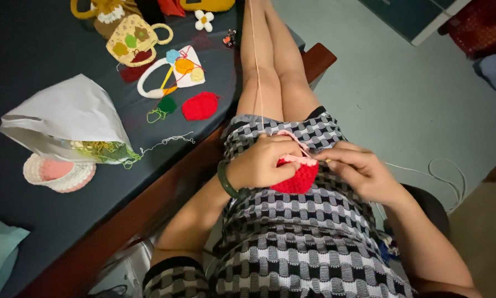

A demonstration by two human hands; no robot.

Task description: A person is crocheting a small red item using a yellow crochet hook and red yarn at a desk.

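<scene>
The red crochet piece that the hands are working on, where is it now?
In the head view, the red crochet piece sits at centre, over the person's lap, held between the left hand and the right hand, right of the dark table.

A home craft corner: a dark table [49, 49] holds crocheted baskets [131, 40], small crocheted flowers [204, 20], a red crocheted piece [200, 106] and a white paper bag [66, 118], above a plain pale floor [402, 94].
</scene>
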